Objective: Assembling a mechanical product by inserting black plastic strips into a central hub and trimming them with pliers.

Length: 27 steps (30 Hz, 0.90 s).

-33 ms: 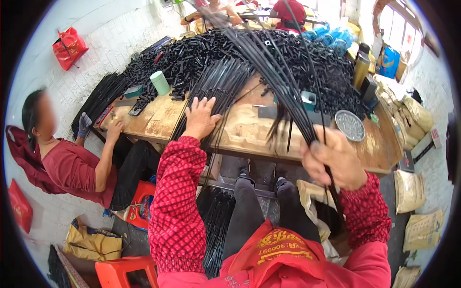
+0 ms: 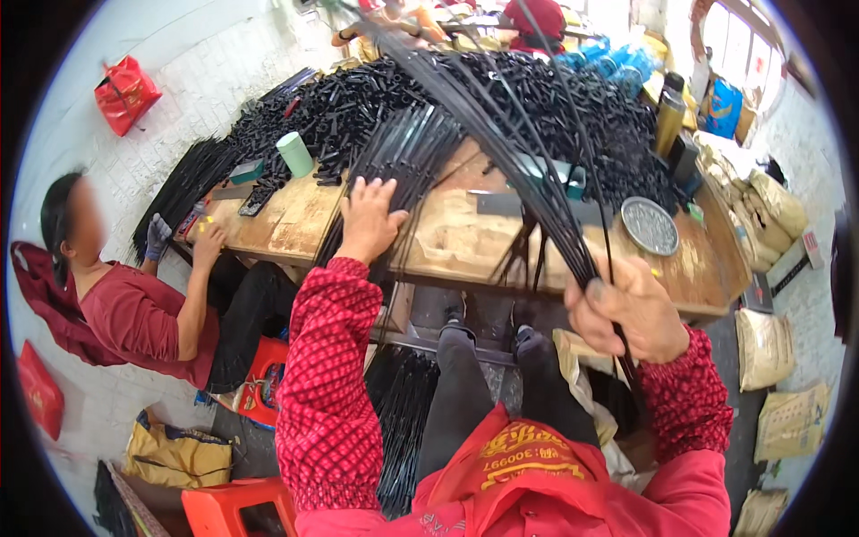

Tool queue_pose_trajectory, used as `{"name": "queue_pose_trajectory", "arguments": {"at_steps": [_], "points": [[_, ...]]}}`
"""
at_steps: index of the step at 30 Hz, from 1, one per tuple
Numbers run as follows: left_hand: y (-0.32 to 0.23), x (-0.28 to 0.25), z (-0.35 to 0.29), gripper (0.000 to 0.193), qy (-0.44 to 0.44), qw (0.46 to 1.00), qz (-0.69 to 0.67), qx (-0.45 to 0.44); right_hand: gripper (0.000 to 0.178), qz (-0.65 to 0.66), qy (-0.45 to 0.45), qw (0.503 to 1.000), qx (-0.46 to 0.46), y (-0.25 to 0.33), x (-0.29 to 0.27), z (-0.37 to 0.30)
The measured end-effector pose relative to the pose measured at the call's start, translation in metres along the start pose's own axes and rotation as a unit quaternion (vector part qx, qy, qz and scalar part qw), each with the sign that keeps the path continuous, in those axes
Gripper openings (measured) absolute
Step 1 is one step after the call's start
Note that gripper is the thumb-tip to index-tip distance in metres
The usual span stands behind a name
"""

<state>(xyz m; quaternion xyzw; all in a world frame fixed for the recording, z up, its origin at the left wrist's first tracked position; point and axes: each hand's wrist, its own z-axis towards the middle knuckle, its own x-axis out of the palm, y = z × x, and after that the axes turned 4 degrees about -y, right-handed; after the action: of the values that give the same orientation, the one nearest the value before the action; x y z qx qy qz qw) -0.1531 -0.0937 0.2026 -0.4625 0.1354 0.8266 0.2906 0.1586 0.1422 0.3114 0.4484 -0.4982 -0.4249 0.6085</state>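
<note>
My left hand (image 2: 369,221) lies with fingers spread on a bundle of thin black rods (image 2: 407,148) on the wooden table (image 2: 447,234). The far part of this bundle carries thicker, shiny black sleeve-like pieces. My right hand (image 2: 626,309) is closed round a second bunch of long black rods (image 2: 546,201), held up at a slant over the table's front edge. Its far ends fan out toward the top of the view and are blurred. Lower ends pass below my right hand beside the checked red sleeve.
A heap of short black tubular parts (image 2: 358,107) covers the table's back. Nearby are a pale green canister (image 2: 294,154), a round metal dish (image 2: 650,225) and a tall flask (image 2: 669,121). A co-worker (image 2: 134,304) sits at left. More rods (image 2: 403,430) lie below the table.
My right hand has moved slightly down and right, and the rods in it have shifted with it. My left hand stays on its bundle.
</note>
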Motion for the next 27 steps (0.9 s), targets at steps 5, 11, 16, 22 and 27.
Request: {"name": "queue_pose_trajectory", "arguments": {"at_steps": [5,11,16,22,27], "points": [[-0.051,-0.042,-0.034,0.034,-0.216,0.947,-0.239,0.000,0.030,0.085,0.030,0.990,0.111,-0.033,-0.008,-0.069],[-0.120,-0.066,-0.112,0.015,-0.246,0.756,-0.563,-0.228,0.022,0.126,-0.026,0.977,0.169,-0.124,-0.023,-0.075],[-0.180,-0.045,-0.177,0.014,-0.025,0.739,-0.635,-0.221,0.021,0.208,-0.100,0.953,0.194,-0.190,-0.044,-0.059],[-0.237,-0.023,-0.219,0.024,0.206,0.646,-0.684,-0.270,0.020,0.129,-0.146,0.973,0.127,-0.191,-0.044,-0.056],[-0.244,-0.002,-0.185,0.025,0.231,0.522,-0.758,-0.315,0.018,0.080,-0.165,0.977,0.109,-0.190,-0.045,-0.052]]}}
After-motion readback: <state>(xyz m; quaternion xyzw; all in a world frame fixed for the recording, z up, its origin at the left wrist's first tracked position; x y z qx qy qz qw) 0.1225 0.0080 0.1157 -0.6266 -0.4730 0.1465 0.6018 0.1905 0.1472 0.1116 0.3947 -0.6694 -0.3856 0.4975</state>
